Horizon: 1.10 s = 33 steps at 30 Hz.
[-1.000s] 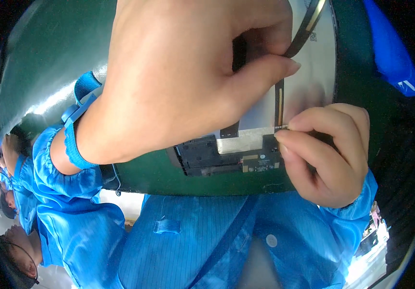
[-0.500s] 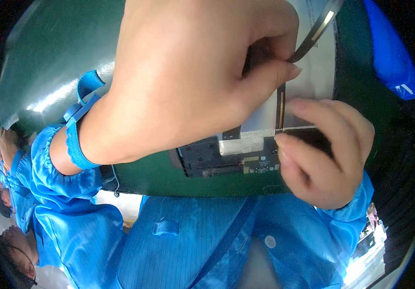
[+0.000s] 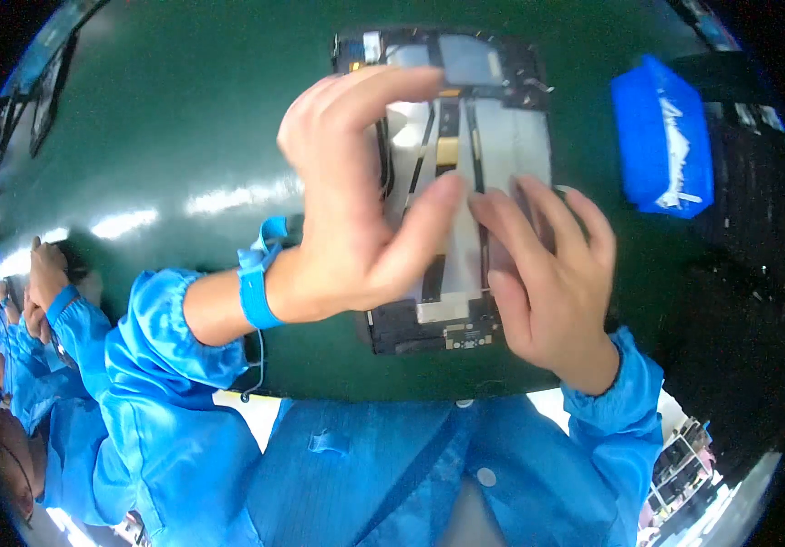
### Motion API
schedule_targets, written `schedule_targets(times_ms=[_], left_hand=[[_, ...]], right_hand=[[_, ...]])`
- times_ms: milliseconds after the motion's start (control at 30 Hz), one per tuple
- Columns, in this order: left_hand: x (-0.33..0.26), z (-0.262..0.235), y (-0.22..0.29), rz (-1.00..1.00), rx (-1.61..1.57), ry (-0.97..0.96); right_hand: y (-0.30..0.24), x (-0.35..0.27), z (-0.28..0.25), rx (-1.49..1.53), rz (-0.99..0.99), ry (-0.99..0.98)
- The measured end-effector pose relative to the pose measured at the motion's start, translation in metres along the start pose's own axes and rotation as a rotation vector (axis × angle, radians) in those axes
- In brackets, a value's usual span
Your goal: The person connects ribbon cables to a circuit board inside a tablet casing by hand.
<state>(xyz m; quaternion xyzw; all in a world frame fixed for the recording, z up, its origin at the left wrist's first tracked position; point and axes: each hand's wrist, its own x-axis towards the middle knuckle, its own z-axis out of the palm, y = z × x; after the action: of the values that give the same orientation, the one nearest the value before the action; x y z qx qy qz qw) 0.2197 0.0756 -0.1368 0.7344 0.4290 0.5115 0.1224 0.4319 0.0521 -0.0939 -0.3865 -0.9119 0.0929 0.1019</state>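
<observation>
nearest the lens: blue smock (image 3: 392, 474) filling the lower edge, both sleeves rising from it.

left hand (image 3: 356, 210), wearing a blue wrist strap (image 3: 254, 287), hovering above the opened tablet (image 3: 456, 182); fingers curled loosely, thumb stretching right toward the tablet's middle, pinching nothing visible; actual contact with the surface not clear from this view.

right hand (image 3: 538, 273) lying flat on the tablet's lower right part, fingers spread and pressing down on the silvery inner plate (image 3: 511, 137), fingertips nearly meeting the left thumb.

opened tablet lying back-side up on the green mat (image 3: 165, 118), just ahead of the body, long axis running away from the wearer; dark circuit strip (image 3: 438, 333) showing at its near end, thin black ribbon cables (image 3: 473, 118) running lengthwise over the plate.

further right, well apart from the tablet: blue bin (image 3: 661, 137) sitting on the mat.

at the far left rim: another person's hand (image 3: 46, 273) and blue sleeve (image 3: 69, 314) resting at the mat's edge.
</observation>
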Motion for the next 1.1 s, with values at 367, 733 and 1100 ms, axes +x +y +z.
schedule_targets(times_ms=[367,733,1100], left_hand=[[-0.059,-0.080,0.021,-0.332,0.399,-0.550],[0.000,-0.049,-0.003,-0.912,-1.046,-0.008],[0.149,0.011,-0.179,-0.796,-0.839,0.699]], right_hand=[[-0.012,0.003,0.056,0.586,0.336,0.312],[0.006,0.027,0.051,1.588,0.307,0.545],[0.009,0.020,0.057,1.299,0.123,0.382]])
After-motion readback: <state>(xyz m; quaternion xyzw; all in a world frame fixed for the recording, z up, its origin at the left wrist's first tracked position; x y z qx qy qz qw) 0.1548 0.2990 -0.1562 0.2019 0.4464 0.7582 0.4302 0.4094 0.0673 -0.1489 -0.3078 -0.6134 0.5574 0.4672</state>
